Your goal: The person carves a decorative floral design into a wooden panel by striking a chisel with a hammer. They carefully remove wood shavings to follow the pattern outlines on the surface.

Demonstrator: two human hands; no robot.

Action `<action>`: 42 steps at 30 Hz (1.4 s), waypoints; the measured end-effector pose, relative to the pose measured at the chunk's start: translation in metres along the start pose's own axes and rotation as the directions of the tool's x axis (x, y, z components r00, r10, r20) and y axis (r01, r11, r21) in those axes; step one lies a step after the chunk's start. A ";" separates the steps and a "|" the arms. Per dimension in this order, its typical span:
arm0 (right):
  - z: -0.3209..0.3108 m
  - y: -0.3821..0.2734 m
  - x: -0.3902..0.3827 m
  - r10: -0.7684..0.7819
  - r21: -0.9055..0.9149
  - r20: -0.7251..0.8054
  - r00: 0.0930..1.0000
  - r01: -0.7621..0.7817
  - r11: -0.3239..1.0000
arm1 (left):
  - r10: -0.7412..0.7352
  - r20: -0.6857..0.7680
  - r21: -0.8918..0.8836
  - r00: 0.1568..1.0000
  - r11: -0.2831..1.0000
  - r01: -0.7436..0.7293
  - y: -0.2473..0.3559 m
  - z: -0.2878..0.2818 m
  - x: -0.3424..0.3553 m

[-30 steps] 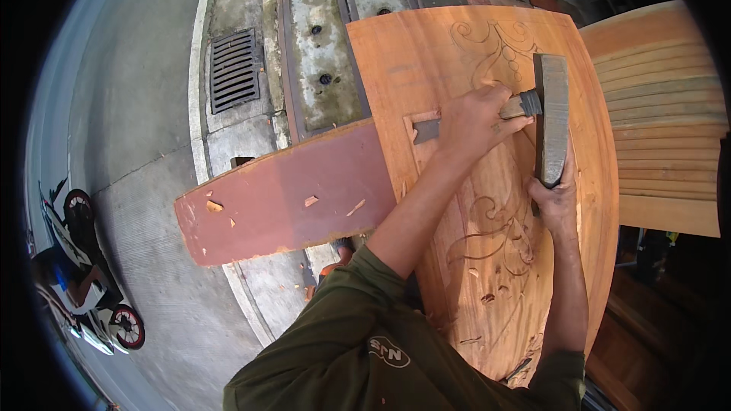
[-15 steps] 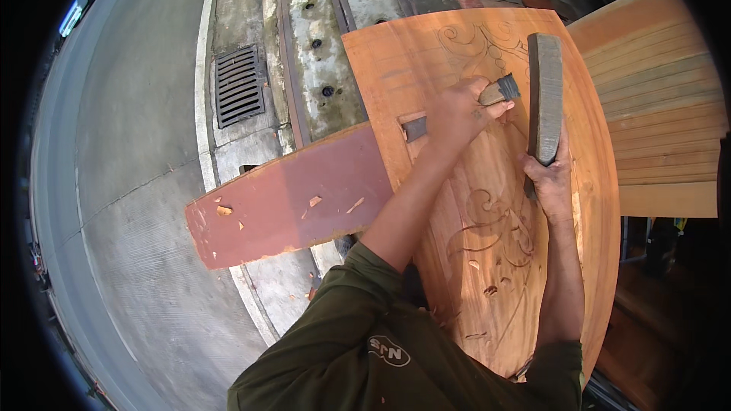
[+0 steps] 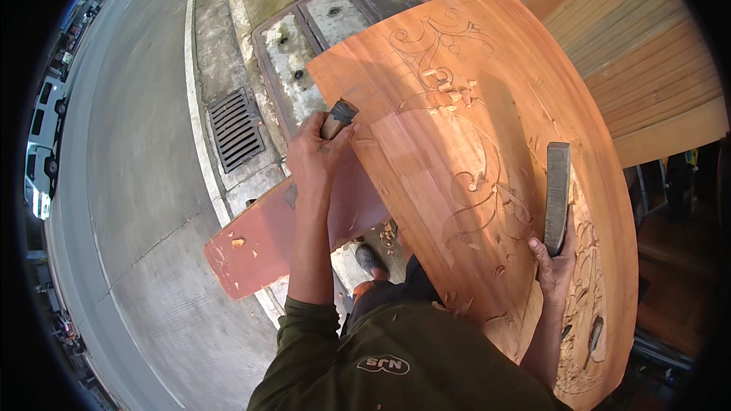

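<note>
My left hand (image 3: 311,154) is closed around the wooden handle of a chisel (image 3: 335,122), whose top is wrapped in dark material. It is just off the left edge of a large orange-brown wooden panel (image 3: 411,183); a bit of grey blade shows below the hand. My right hand (image 3: 556,268) grips the lower end of a long, squared wooden mallet (image 3: 558,190) over the panel's right part. Drawn and carved scrolls cover the panel, with loose chips (image 3: 453,97) on its upper middle. A slim carving tool (image 3: 596,335) lies by the deeply carved right edge.
A reddish-brown board (image 3: 259,240) with chips on it sticks out left beneath the panel. Stacked planks (image 3: 640,53) stand at the upper right. Beyond the board are a drain grate (image 3: 234,129), concrete slab covers (image 3: 285,46) and a road with parked vehicles (image 3: 42,137).
My left hand has moved left with the chisel, from over the panel to beyond its edge. The right hand and mallet sit lower in view, and the view has shifted. Chips now show on the upper scroll.
</note>
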State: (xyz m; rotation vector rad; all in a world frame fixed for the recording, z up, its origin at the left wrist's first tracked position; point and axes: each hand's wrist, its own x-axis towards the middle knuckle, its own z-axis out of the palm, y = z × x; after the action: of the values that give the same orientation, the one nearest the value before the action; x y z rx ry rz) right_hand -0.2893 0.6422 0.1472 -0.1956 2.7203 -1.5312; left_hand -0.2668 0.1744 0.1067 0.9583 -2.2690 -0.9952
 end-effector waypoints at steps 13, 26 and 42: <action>-0.055 0.036 -0.107 -0.105 -0.791 -0.144 0.984 -0.050 0.609 | -0.052 0.176 -0.003 0.983 0.999 0.053 -0.020 0.022 -0.050; -0.061 0.051 -0.113 -0.294 -0.760 -0.094 0.951 0.122 0.638 | -0.172 0.046 0.213 0.984 0.964 0.159 -0.102 -0.065 -0.167; -0.067 0.054 -0.147 -0.235 -0.584 -0.178 0.956 0.089 0.807 | -0.158 -0.023 -0.042 0.987 0.987 0.157 -0.203 -0.078 -0.194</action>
State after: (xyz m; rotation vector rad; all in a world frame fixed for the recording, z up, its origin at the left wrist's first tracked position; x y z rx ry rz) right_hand -0.1540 0.7437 0.1291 -0.2672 3.3733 -0.7368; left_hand -0.0089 0.1875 -0.0297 1.1410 -2.1699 -1.0831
